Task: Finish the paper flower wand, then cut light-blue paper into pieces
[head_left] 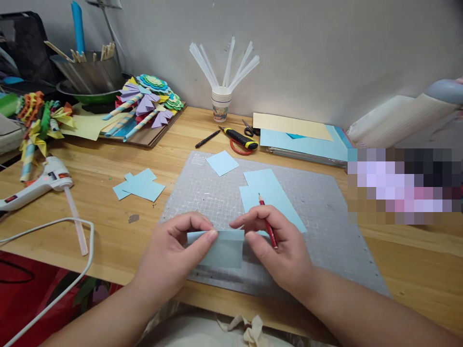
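Observation:
My left hand (181,246) pinches a light blue piece of paper (222,253) between thumb and forefinger. A narrow strip along the paper's top edge is folded over. A red pencil (269,226) is tucked in my right hand (280,246), its tip pointing up and away. The right thumb and forefinger are at the paper's right end; whether they touch it I cannot tell. Under both hands lies a grey cutting mat (325,250). Larger light blue paper (269,193) rests on it beyond the right hand, and a blue square (222,163) sits near its far edge.
Blue paper pieces (140,185) and a glue gun (54,176) with its cord lie at left. Paper flowers (144,103) stand behind them. At the back are a cup of glue sticks (220,103), a pen (207,139), a cutter (238,137), scissors (249,129) and stacked paper (300,140).

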`<action>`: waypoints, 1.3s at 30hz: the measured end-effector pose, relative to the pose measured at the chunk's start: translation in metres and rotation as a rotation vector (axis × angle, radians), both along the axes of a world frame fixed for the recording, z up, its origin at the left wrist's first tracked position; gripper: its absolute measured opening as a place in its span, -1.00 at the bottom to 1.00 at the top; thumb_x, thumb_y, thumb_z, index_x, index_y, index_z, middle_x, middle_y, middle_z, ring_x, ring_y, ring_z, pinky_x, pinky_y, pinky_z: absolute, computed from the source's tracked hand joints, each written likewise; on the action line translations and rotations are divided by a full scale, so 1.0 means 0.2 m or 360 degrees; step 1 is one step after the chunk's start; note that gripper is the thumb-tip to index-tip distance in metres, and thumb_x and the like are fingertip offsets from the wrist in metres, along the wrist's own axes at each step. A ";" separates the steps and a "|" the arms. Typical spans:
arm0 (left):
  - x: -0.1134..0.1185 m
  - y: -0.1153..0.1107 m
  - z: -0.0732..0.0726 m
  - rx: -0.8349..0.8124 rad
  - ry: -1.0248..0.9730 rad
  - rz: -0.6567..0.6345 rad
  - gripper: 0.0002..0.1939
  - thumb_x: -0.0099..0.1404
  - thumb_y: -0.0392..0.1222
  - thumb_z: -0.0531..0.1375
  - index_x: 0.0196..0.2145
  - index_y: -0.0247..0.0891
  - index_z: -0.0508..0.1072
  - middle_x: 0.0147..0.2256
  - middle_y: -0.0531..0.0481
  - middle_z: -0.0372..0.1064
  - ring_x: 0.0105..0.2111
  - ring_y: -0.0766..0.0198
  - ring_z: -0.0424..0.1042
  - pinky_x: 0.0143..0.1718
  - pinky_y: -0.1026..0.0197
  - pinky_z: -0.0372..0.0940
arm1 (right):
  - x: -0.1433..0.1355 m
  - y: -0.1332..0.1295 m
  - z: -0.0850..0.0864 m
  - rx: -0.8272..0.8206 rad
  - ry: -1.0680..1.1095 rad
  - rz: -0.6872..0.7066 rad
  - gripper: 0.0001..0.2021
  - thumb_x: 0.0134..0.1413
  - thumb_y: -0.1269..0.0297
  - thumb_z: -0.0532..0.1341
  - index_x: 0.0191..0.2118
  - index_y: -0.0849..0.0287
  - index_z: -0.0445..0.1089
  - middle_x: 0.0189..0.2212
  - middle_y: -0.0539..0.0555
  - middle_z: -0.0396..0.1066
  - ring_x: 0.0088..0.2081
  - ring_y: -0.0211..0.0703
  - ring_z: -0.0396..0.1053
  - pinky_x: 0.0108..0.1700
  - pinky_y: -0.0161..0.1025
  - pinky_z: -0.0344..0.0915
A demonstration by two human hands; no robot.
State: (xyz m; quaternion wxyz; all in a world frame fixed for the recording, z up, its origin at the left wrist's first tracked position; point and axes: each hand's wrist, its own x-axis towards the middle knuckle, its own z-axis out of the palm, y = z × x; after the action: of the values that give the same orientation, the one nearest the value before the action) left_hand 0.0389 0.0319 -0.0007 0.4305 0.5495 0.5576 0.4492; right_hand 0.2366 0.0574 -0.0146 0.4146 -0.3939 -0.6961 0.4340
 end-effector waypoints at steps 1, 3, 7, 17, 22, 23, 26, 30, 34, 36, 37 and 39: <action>0.01 0.00 0.00 -0.0026 -0.0003 -0.0036 -0.88 0.16 -0.15 0.23 -0.49 -0.18 0.41 -0.48 0.10 0.40 -0.42 0.34 0.37 -0.40 0.30 0.27 | 0.00 -0.01 0.00 0.0020 -0.0048 0.0037 -0.94 0.14 0.34 0.16 -0.25 0.11 0.34 -0.36 0.03 0.48 -0.35 -0.21 0.42 -0.34 -0.28 0.33; 0.03 -0.01 0.00 -0.0028 0.0070 -0.0102 -0.87 0.18 -0.15 0.20 -0.49 -0.19 0.39 -0.49 0.09 0.38 -0.43 0.34 0.36 -0.40 0.28 0.26 | -0.01 -0.02 0.01 0.0079 -0.0137 0.0068 -0.96 0.12 0.35 0.15 -0.32 0.13 0.34 -0.45 0.01 0.45 -0.41 -0.23 0.39 -0.40 -0.31 0.30; 0.04 -0.01 0.01 0.0195 0.0439 -0.0271 -0.97 0.23 -0.22 0.15 -0.38 -0.17 0.39 -0.41 0.09 0.40 -0.35 0.31 0.38 -0.30 0.22 0.26 | -0.01 -0.02 0.00 0.0206 -0.0256 0.0142 -0.93 0.11 0.39 0.14 -0.39 0.15 0.31 -0.57 -0.06 0.33 -0.54 -0.33 0.25 -0.49 -0.37 0.20; 0.04 -0.01 0.08 0.0633 0.0894 -0.0526 -0.89 0.16 -0.40 0.12 -0.41 -0.21 0.32 -0.44 0.14 0.35 -0.38 0.35 0.32 -0.26 0.18 0.17 | -0.01 -0.03 0.00 0.0503 -0.0250 0.0307 -0.92 0.11 0.44 0.15 -0.40 0.17 0.32 -0.55 -0.01 0.41 -0.52 -0.31 0.33 -0.46 -0.35 0.21; 0.02 -0.01 0.13 0.0674 0.0929 -0.0460 -0.87 0.16 -0.42 0.10 -0.45 -0.22 0.30 -0.47 0.13 0.34 -0.41 0.36 0.31 -0.28 0.20 0.18 | 0.00 -0.03 0.04 0.0532 -0.0098 0.0193 -0.89 0.08 0.49 0.15 -0.37 0.14 0.34 -0.57 -0.03 0.40 -0.49 -0.27 0.40 -0.43 -0.35 0.28; 0.01 0.00 0.13 0.0669 0.0934 -0.0440 -0.87 0.16 -0.42 0.10 -0.46 -0.22 0.30 -0.47 0.13 0.34 -0.41 0.35 0.32 -0.28 0.20 0.19 | 0.00 -0.03 0.04 0.0521 -0.0070 0.0166 -0.89 0.07 0.50 0.15 -0.36 0.14 0.34 -0.57 -0.04 0.40 -0.49 -0.27 0.40 -0.43 -0.35 0.28; -0.04 0.00 0.13 0.0641 0.0938 -0.0392 -0.87 0.17 -0.40 0.09 -0.47 -0.20 0.30 -0.48 0.13 0.33 -0.40 0.33 0.33 -0.29 0.21 0.20 | 0.01 -0.04 0.04 0.0421 0.0013 0.0135 -0.87 0.07 0.50 0.15 -0.36 0.11 0.34 -0.56 -0.05 0.39 -0.49 -0.26 0.39 -0.44 -0.33 0.28; -0.12 0.01 0.11 0.0538 0.0993 -0.0234 -0.88 0.15 -0.35 0.09 -0.48 -0.16 0.28 -0.49 0.12 0.33 -0.41 0.29 0.33 -0.34 0.21 0.21 | 0.02 -0.03 0.02 0.0105 0.0125 0.0027 -0.88 0.09 0.44 0.13 -0.41 0.09 0.31 -0.53 -0.04 0.36 -0.47 -0.25 0.33 -0.41 -0.29 0.26; -0.13 0.00 0.09 0.0482 0.0937 -0.0078 -0.94 0.23 -0.27 0.11 -0.38 -0.12 0.33 -0.40 0.10 0.37 -0.34 0.27 0.36 -0.30 0.21 0.23 | 0.01 0.01 0.01 -0.0364 0.0144 -0.0055 -0.86 0.05 0.34 0.16 -0.50 0.11 0.23 -0.61 -0.09 0.16 -0.54 -0.28 0.11 -0.50 -0.32 0.11; -0.10 -0.01 0.08 0.0570 0.0928 -0.0218 -0.86 0.23 -0.21 0.18 -0.22 -0.09 0.35 -0.26 0.07 0.41 -0.21 0.24 0.38 -0.18 0.19 0.25 | -0.01 0.03 0.01 -0.0606 0.0152 0.0006 -0.84 0.02 0.29 0.18 -0.52 0.12 0.21 -0.62 -0.10 0.08 -0.54 -0.30 0.03 -0.51 -0.33 0.04; -0.08 -0.02 0.08 0.0630 0.0958 -0.0323 -0.76 0.21 -0.19 0.21 -0.14 -0.08 0.34 -0.19 0.05 0.41 -0.15 0.22 0.37 -0.12 0.17 0.23 | -0.01 0.03 0.00 -0.0704 0.0164 0.0044 -0.83 0.01 0.26 0.18 -0.52 0.13 0.21 -0.61 -0.11 0.06 -0.53 -0.30 0.01 -0.50 -0.33 0.02; -0.03 -0.03 0.06 0.0738 0.1056 -0.0497 -0.65 0.21 -0.20 0.24 -0.05 -0.08 0.31 -0.12 0.03 0.40 -0.10 0.21 0.36 -0.07 0.14 0.20 | -0.03 0.04 0.00 -0.0847 0.0191 0.0105 -0.82 0.00 0.22 0.19 -0.51 0.14 0.20 -0.61 -0.11 0.04 -0.53 -0.31 -0.02 -0.50 -0.33 -0.02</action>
State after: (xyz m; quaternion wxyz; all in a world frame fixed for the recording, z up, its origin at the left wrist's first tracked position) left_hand 0.0321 0.0265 0.0113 0.1560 0.8241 0.4602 0.2910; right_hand 0.2314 0.0650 -0.0141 0.3227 -0.4398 -0.5443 0.6373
